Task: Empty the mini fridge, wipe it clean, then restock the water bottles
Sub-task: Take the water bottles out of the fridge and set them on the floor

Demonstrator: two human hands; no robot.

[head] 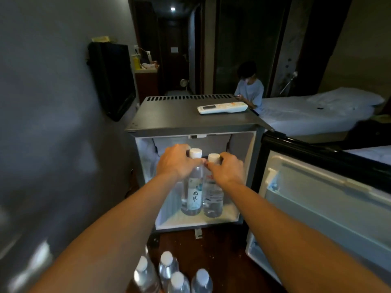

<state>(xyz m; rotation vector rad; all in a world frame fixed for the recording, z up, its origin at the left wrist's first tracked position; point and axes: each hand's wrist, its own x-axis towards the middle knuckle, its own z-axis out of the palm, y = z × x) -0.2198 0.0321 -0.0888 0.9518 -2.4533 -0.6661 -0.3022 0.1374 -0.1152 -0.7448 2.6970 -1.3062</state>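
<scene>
The mini fridge (190,121) stands open in front of me, its door (325,199) swung out to the right. Two clear water bottles with white caps stand upright side by side on the fridge floor. My left hand (178,161) grips the neck of the left bottle (193,195). The neck of the right bottle (213,199) is held by my right hand (227,169). Several more capped water bottles (169,275) stand on the dark wooden floor near me.
A white remote control (222,107) lies on the fridge top. A grey wall runs along the left with a black TV (112,79) mounted on it. A person (250,87) sits behind the fridge beside a white bed (313,113).
</scene>
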